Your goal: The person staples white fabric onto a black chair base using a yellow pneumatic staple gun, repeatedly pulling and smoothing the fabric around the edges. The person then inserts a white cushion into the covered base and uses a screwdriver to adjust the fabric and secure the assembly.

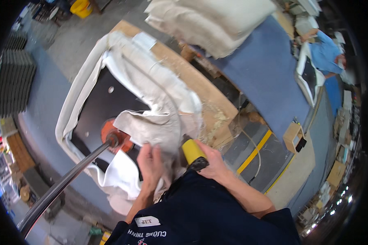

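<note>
A chair seat or back panel in beige fabric [149,83] lies with its dark underside board [106,98] facing up. A loose fold of the fabric and a white lining [120,175] spread over its near side. My left hand [150,165] is at the near edge of that fold, fingers bent onto the fabric, partly hiding what is under them. In my right hand [212,161] is a yellow and black tool that looks like a staple gun [192,152], its nose against or just above the fabric. A metal rod [69,175] with an orange round end [118,136] presses onto the board.
A wooden board [208,94] lies under the panel's far right side. Folded beige fabric [212,24] sits on a blue-grey table [265,65]. A person in blue [325,53] handles another panel at far right. Dark stacked pads [14,81] stand left. A hose [257,159] hangs at right.
</note>
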Demonstrator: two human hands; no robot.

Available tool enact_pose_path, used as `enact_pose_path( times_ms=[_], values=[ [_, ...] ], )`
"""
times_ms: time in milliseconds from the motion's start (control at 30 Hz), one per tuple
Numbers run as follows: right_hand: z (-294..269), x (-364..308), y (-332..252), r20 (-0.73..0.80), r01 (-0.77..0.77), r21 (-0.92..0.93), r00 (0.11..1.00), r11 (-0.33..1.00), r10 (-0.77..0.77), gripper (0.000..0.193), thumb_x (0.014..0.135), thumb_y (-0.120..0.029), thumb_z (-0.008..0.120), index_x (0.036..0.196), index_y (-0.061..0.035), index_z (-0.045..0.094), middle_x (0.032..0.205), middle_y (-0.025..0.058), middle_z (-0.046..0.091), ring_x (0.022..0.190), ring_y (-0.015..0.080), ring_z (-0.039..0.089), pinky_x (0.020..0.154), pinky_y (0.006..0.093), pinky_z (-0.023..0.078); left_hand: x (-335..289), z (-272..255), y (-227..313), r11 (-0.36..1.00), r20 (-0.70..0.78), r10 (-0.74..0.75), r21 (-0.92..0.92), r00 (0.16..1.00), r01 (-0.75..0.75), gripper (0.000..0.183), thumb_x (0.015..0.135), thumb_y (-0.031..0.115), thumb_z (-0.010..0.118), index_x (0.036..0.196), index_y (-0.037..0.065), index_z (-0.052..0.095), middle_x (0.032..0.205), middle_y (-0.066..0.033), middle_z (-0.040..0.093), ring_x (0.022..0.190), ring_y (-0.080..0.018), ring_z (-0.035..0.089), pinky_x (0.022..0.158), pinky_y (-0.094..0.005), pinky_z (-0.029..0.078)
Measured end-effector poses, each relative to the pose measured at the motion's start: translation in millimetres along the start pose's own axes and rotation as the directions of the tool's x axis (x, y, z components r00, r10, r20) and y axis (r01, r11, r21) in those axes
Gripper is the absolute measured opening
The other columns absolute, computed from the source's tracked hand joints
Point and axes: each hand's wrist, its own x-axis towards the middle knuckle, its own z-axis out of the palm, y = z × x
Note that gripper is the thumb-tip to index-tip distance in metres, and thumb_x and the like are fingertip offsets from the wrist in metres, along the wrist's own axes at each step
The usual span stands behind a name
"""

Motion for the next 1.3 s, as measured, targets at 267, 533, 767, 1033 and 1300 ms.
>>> enact_pose_path(
  times_ms=[267,533,767,1033,1300],
  values=[
    [7.6,7.8,3.5,-0.058,-0.018,0.038,0.998,0.999,0.02,0.085,0.068,-0.015,0.081,0.145,0.003,0.05,0.129,0.0269,0.065,0.119,0.0427,0.063,0.1,0.0436,0.052,8.3,20.2,10.7,0.954,-0.023,0.058,0.296,0.998,-0.048,0.033,0.101,0.024,0.064,0.09,-0.007,0.061,0.078,-0.0256,0.067,0.064,-0.0421,0.057,0.064,-0.0449,0.048],
    [1.1,14.0,-19.3,0.015,-0.067,0.072,0.998,0.995,0.067,0.071,0.075,-0.015,0.08,0.139,0.0036,0.056,0.121,0.0243,0.069,0.111,0.0391,0.07,0.096,0.039,0.054,44.1,14.0,19.9,0.911,-0.23,-0.109,-0.412,0.967,0.005,0.039,0.106,0.026,0.063,0.073,0.01,0.05,0.069,0.0107,0.041,0.066,-0.0014,0.031,0.056,-0.0224,0.024],
    [-1.4,36.6,-49.7,0.142,-0.166,0.008,0.976,0.986,0.163,0.084,0.068,-0.014,0.08,0.144,0.0046,0.051,0.12,0.029,0.067,0.11,0.0443,0.067,0.094,0.0442,0.055,60.3,12.0,14.4,0.837,-0.167,-0.285,-0.523,0.944,0.16,0.036,0.105,0.026,0.065,0.075,0.011,0.053,0.072,0.0115,0.043,0.066,-0.001,0.03,0.057,-0.0222,0.022],
    [-1.1,62.6,-78.3,0.235,-0.3,-0.158,0.914,0.941,0.331,0.08,0.072,-0.016,0.079,0.144,0.0028,0.051,0.12,0.0281,0.068,0.111,0.0449,0.066,0.093,0.0434,0.055,83.8,12.3,10.3,0.839,-0.095,-0.297,-0.501,0.95,0.212,0.035,0.105,0.026,0.064,0.075,0.011,0.054,0.072,0.012,0.043,0.068,-0.0004,0.032,0.058,-0.0219,0.024],
    [2.4,63.2,-81.1,0.229,-0.294,-0.166,0.917,0.941,0.327,0.077,0.074,-0.019,0.079,0.143,0.0031,0.052,0.117,0.0277,0.069,0.109,0.0451,0.067,0.093,0.0437,0.055,99.6,11.9,19.0,0.855,-0.068,-0.258,-0.481,0.964,0.195,0.034,0.106,0.025,0.063,0.077,0.007,0.058,0.071,0.0123,0.043,0.065,-0.0005,0.031,0.055,-0.0228,0.023]
  ],
)
